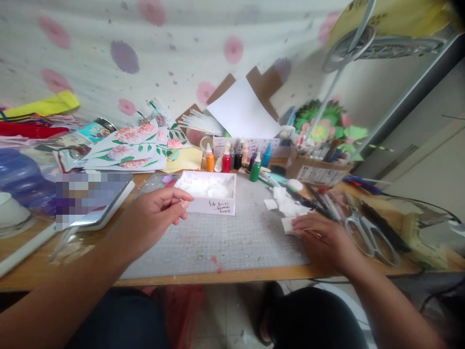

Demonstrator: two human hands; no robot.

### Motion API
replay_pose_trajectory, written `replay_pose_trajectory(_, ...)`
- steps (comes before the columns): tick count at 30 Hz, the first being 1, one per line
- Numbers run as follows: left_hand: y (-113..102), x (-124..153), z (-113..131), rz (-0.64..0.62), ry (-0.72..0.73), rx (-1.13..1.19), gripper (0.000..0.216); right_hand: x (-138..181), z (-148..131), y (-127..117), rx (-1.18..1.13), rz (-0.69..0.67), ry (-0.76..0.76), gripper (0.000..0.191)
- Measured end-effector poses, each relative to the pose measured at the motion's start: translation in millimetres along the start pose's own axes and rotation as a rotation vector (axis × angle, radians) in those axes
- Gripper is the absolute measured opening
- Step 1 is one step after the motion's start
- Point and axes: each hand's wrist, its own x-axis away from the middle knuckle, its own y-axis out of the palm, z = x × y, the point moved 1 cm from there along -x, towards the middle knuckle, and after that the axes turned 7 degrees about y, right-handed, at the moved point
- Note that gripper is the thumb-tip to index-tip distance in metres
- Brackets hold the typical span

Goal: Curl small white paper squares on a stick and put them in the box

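Two hands are working over a gridded mat (225,242) on the cluttered desk (32,271), bottles (225,162) lining its far edge. I'm seeing the left hand (152,218) curling loosely, empty, beside the box's (207,206) near left corner; the right hand (321,238) is pressing flat on a square (286,224) at the mat's right edge.

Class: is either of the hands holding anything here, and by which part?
The left hand holds nothing and is curled beside the white box. The right hand pinches or presses a small white piece at its edge; which cannot be told.
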Motion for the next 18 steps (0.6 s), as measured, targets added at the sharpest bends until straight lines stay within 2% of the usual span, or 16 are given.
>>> replay_pose_trajectory(5, -1.4, 10.6, 11.0, 0.068, 0.035, -0.008, 0.016, -2.8, -3.3, 3.0, 0.149, -0.036, 0.001, 0.016)
replay_pose_trajectory(11, 8.2, 12.2, 24.6, 0.016, 0.019, 0.010, 0.017, -8.2, -9.7, -0.3, 0.057, 0.117, 0.106, 0.014)
replay_pose_trajectory(14, 30.0, 13.5, 26.7, -0.085, -0.037, 0.093, 0.016, -22.3, -31.8, 7.9, -0.129, 0.203, 0.216, 0.017)
replay_pose_trajectory(16, 47.0, 15.6, 27.2, -0.223, -0.025, 0.165, 0.015, -36.1, -53.9, 19.8, -0.372, 0.156, 0.233, 0.020)
replay_pose_trajectory(18, 58.3, 16.8, 27.3, -0.293, -0.016, 0.239, 0.014, -50.7, -77.2, 33.6, -0.615, 0.113, 0.232, 0.020)
